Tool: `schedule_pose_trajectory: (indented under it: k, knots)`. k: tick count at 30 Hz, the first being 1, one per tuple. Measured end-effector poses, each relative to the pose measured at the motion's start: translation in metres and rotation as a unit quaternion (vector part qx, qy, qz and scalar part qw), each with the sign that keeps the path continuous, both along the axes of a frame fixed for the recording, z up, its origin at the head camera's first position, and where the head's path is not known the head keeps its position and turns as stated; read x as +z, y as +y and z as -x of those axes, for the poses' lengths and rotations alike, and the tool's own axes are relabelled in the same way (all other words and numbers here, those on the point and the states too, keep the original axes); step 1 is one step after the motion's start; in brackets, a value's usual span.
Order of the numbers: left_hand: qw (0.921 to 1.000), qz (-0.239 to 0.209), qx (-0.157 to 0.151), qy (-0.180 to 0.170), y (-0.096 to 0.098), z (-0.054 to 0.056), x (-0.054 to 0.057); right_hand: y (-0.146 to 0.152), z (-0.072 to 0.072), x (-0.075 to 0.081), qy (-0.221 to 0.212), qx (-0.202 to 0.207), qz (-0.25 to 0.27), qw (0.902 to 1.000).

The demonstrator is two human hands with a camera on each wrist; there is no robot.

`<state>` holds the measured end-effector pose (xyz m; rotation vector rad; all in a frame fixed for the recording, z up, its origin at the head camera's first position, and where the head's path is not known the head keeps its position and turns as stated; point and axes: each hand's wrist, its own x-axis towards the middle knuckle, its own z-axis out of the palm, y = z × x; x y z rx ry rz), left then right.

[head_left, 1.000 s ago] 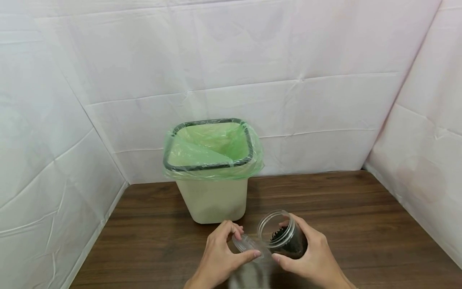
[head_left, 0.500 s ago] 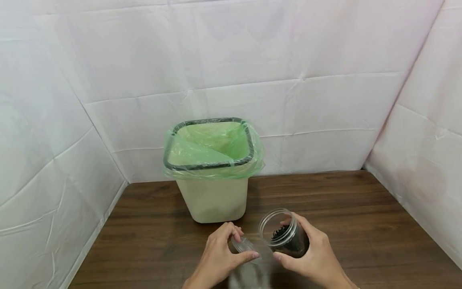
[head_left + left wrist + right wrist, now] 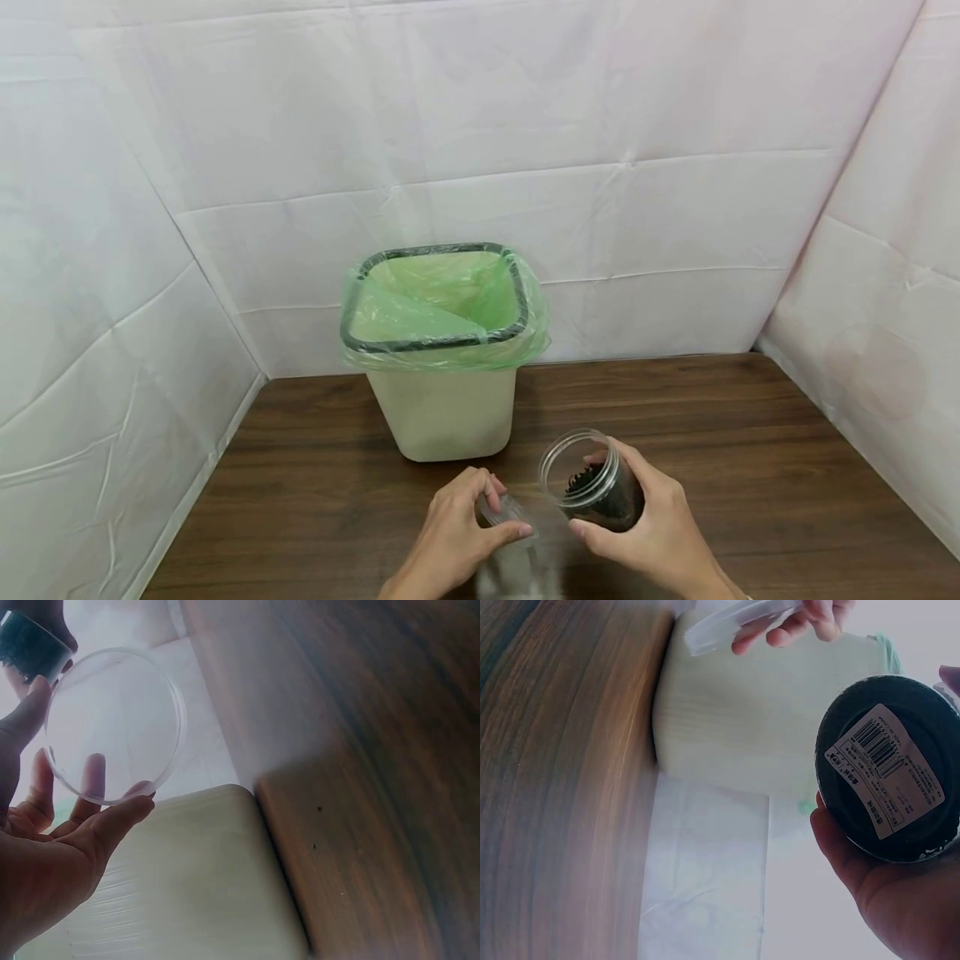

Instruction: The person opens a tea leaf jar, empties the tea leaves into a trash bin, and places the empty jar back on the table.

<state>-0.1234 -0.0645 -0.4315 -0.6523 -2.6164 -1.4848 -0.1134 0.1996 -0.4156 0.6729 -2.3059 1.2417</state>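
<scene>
Largest first: white creased sheeting [image 3: 495, 100] stands behind the table and along both sides.
Table [image 3: 322, 483]: dark wood grain, back edge up near the sheeting.
Bin [image 3: 450, 417]: pale, upright, near the table's back edge, left of that edge's midpoint. Green translucent liner [image 3: 483, 300] inside it, folded out over the top. Dark band [image 3: 412, 343] runs round the bin's rim, seen through the film.
Right hand [image 3: 660, 533]: wrapped round the jar's side, thumb on the near side, fingers on the far side. Well apart from the table's back right corner.
Left hand [image 3: 450, 529]: pinching the lid by its edge, thumb against fingers; the left wrist view shows fingertips on the rim.
Jar [image 3: 600, 487]: clear, uncapped, held above the table, farther from the back edge than the bin and to its right. Tilted, mouth toward the left hand. Right wrist view looks at its dark base.
Lid [image 3: 506, 515]: clear, round, tilted, off the jar and just beside its mouth, apart from it.
Contents [image 3: 622, 500]: black curly bits in the lower part of the jar; can't tell what.
Label [image 3: 889, 769]: on the jar's base, barcode plus small print.
Specks [image 3: 319, 808]: tiny, dark, on the table beside the bin.
</scene>
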Motion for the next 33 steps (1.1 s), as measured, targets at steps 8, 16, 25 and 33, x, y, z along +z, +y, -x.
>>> schedule_pose_trajectory:
  k: [8, 16, 25, 33]
  knots:
    - [0.9999, 0.015, 0.005, -0.001, 0.0, 0.001, -0.003, 0.001, 0.0, 0.001, 0.0, 0.0, -0.003, 1.0]
    - [0.9995, 0.03, 0.013, 0.002, 0.0, 0.002, -0.007, 0.001, 0.001, 0.005, 0.003, -0.001, -0.002, 1.0]
    - [0.9985, 0.051, 0.02, 0.005, -0.001, 0.002, -0.011, 0.001, 0.0, 0.008, 0.002, -0.001, -0.006, 1.0]
    - [0.9965, 0.082, 0.01, 0.009, -0.002, 0.002, -0.011, 0.002, 0.0, 0.009, 0.004, -0.004, -0.005, 1.0]
